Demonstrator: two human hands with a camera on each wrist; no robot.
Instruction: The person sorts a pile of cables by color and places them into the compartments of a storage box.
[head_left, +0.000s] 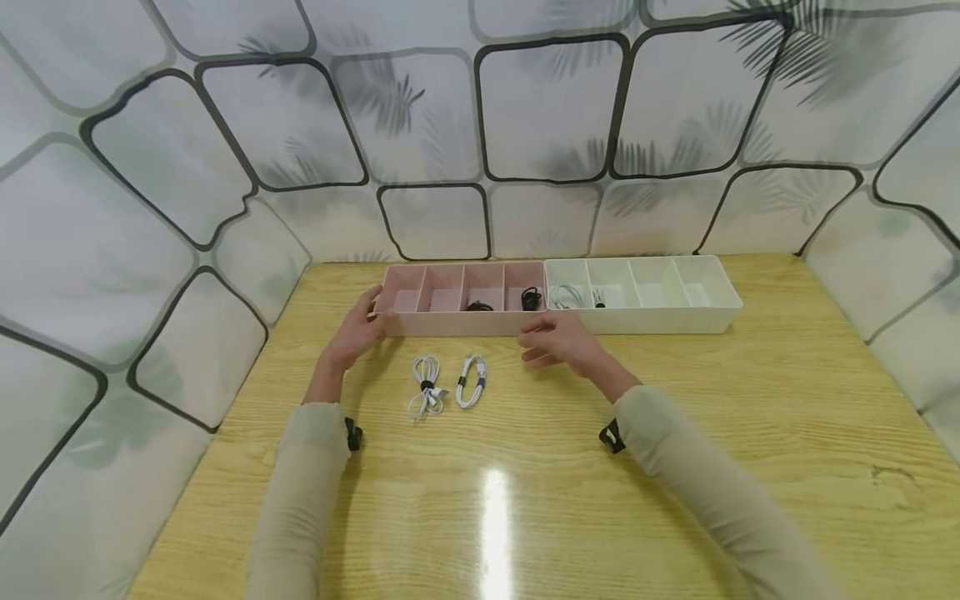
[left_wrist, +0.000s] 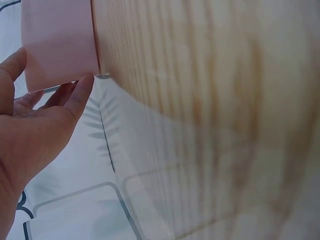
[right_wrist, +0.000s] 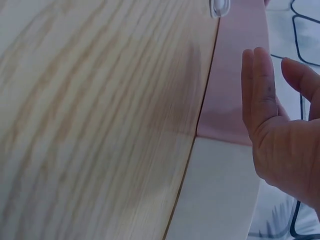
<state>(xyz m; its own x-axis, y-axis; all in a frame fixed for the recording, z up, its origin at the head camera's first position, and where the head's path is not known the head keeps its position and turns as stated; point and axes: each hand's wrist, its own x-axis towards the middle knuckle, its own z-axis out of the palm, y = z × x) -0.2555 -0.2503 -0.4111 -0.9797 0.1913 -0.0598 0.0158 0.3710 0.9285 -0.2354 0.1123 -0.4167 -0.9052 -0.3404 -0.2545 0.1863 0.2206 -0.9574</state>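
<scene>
A table [head_left: 420, 508] with pale, striped wood grain. Toward its back, a long pink box [head_left: 465, 324] and a long white box [head_left: 645, 322] stand end to end, pink on the left. In front of the pink box lie two white cables, side by side but apart: the left cable [head_left: 427, 371] bunched into loops, the right cable [head_left: 480, 369] coiled into a narrow oval.

From here I see the left tray [head_left: 465, 325] against the right tray [head_left: 645, 322] on the table [head_left: 555, 450], two cables [head_left: 427, 387] before the left one.
</scene>
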